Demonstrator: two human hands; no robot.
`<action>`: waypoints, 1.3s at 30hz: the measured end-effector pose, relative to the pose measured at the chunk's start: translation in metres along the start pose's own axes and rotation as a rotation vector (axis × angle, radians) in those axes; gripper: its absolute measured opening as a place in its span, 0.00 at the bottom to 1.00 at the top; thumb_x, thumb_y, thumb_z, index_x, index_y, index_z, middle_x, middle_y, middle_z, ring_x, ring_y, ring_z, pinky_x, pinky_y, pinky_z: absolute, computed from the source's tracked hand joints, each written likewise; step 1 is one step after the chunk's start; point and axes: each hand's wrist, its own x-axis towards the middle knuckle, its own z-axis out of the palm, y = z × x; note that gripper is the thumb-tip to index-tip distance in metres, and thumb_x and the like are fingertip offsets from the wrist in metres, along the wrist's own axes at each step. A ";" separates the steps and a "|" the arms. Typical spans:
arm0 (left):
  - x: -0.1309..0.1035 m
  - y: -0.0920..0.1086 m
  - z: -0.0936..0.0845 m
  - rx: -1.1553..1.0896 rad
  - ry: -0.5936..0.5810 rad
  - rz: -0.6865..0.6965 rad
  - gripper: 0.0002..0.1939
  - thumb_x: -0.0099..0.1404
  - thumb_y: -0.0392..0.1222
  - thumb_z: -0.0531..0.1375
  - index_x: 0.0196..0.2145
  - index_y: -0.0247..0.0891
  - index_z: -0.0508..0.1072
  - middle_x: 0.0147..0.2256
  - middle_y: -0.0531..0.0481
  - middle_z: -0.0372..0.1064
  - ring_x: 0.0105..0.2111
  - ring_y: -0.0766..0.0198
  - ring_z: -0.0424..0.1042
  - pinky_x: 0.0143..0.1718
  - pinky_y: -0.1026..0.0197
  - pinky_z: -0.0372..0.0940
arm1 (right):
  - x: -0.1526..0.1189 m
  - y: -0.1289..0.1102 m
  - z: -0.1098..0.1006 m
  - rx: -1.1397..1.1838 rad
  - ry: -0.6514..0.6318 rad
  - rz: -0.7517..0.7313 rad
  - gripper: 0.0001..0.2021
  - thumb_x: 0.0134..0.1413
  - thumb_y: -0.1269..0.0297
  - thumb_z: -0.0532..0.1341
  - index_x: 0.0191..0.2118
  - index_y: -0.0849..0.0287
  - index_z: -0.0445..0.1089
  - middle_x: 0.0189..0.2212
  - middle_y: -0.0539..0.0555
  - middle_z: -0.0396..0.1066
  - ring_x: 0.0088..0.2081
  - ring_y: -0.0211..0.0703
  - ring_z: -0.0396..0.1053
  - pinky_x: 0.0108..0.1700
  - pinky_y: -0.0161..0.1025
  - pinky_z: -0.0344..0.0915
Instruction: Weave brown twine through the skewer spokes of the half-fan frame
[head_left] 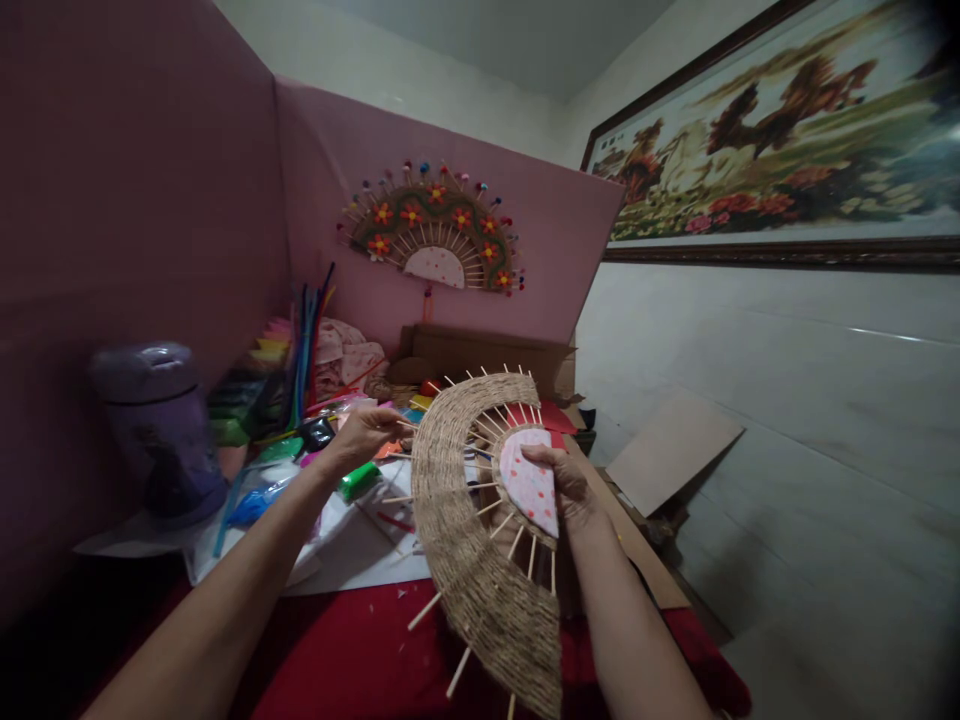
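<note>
"Where's the fan (454, 515)?"

"Lower centre of the frame, turned on its side above the counter (337, 650). The right grip (566, 485) pinches its dotted base (526, 490), thumb on top, likely to steady it."

"And the left grip (379, 430)?"

"Pinching a stick (407, 425) at the outer rim, probably as second support. A flowered fan (436, 215) hangs upper centre, off the crowded counter."
</note>
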 end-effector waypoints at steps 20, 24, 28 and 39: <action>0.001 0.002 -0.015 0.427 0.133 0.173 0.11 0.51 0.46 0.64 0.23 0.35 0.73 0.21 0.53 0.67 0.22 0.69 0.62 0.24 0.67 0.56 | -0.001 0.000 -0.005 -0.151 -0.058 0.154 0.05 0.43 0.75 0.58 0.28 0.69 0.70 0.21 0.61 0.75 0.21 0.46 0.73 0.25 0.37 0.71; -0.001 0.007 -0.013 0.323 0.073 0.124 0.12 0.52 0.46 0.64 0.22 0.34 0.73 0.19 0.54 0.65 0.20 0.70 0.61 0.22 0.68 0.55 | 0.001 0.000 -0.009 -0.135 -0.118 0.141 0.05 0.43 0.75 0.57 0.29 0.68 0.70 0.20 0.59 0.75 0.21 0.45 0.73 0.24 0.36 0.70; 0.000 0.004 -0.011 0.266 0.054 0.113 0.10 0.51 0.45 0.64 0.21 0.34 0.73 0.18 0.54 0.65 0.20 0.71 0.61 0.21 0.69 0.56 | 0.001 0.002 -0.011 -0.140 -0.149 0.131 0.06 0.44 0.74 0.57 0.30 0.68 0.70 0.21 0.59 0.75 0.22 0.45 0.73 0.27 0.38 0.70; 0.000 -0.009 -0.002 -0.023 0.012 0.006 0.09 0.48 0.43 0.65 0.23 0.33 0.76 0.21 0.49 0.71 0.23 0.66 0.69 0.25 0.65 0.65 | -0.003 0.003 -0.006 -0.098 -0.151 0.136 0.06 0.42 0.73 0.55 0.27 0.67 0.70 0.19 0.58 0.74 0.22 0.43 0.72 0.29 0.36 0.69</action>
